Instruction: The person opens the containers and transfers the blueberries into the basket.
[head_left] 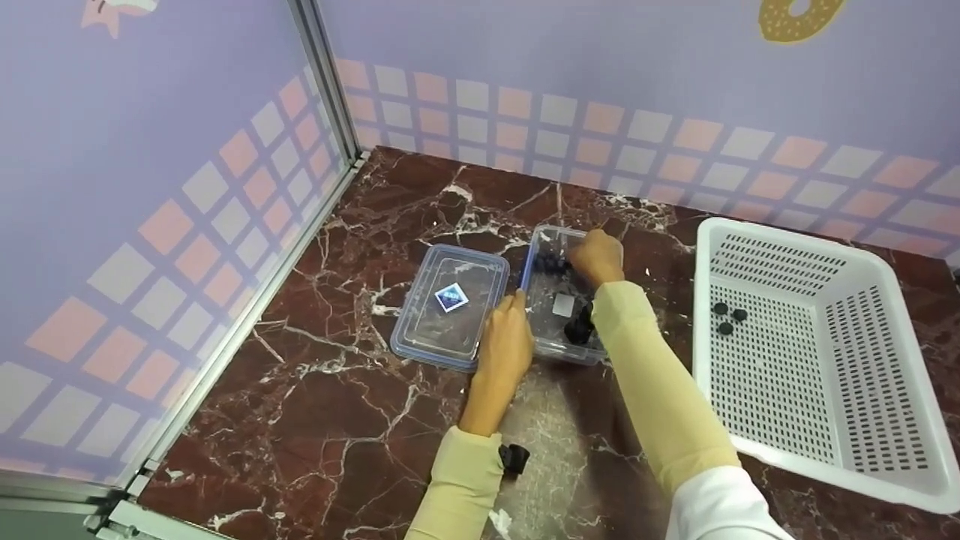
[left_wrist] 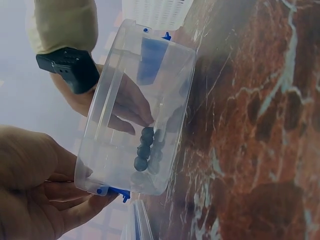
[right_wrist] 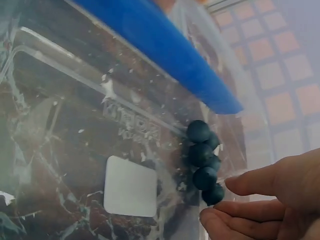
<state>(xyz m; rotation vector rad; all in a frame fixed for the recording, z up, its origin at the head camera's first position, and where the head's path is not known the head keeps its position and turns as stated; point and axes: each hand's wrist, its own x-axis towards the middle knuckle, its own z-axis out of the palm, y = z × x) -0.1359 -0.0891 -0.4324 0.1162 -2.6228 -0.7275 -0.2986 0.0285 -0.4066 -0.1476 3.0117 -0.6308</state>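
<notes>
- Dark blue balls [right_wrist: 201, 155]: in the clear plastic box [head_left: 541, 304], rowed across its far end.
- Right hand [head_left: 598, 259]: nearer, inside the box, balls leftward; whether its fingers grip one, I cannot tell.
- Left hand [head_left: 506, 337]: fingers clamped on the box's left wall.

Dark balls [right_wrist: 201, 155], white-veined red tabletop [head_left: 300, 420]

Dark balls [right_wrist: 201, 155] in touching row near one end inside upright, open-topped clear box [left_wrist: 112, 162].
</notes>
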